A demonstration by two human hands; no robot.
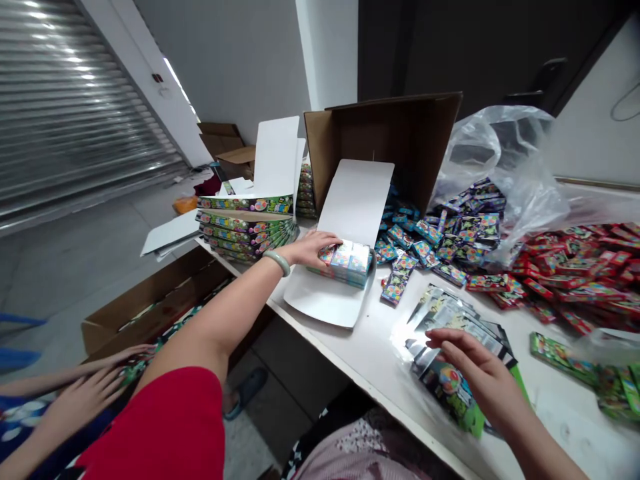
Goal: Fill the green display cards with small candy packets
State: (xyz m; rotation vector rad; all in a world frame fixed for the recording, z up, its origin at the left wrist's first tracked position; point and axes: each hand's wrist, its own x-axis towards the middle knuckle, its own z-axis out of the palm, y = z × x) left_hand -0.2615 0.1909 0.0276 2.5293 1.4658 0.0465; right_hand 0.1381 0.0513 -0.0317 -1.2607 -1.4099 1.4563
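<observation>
My left hand [313,250], with a pale bangle at the wrist, grips the near-left end of a block of small candy packets [354,261]. Those packets lie in an unfolded display box [323,303], white on the inside, whose tall flap leans back. Part of the block is hidden under my fingers. Fingers apart and slightly bent, my right hand [467,367] hovers over a fanned pile of glossy printed pouches [450,320] and holds nothing. Whether a fingertip touches the pile I cannot tell.
Stacked display boxes [245,230] stand left. Behind are a carton [380,110] on its side and blue packets [400,237]. Purple packets [470,227], red packets [590,273] and green packets [565,357] lie right. Another person's hands [95,393] are at a floor carton [145,310].
</observation>
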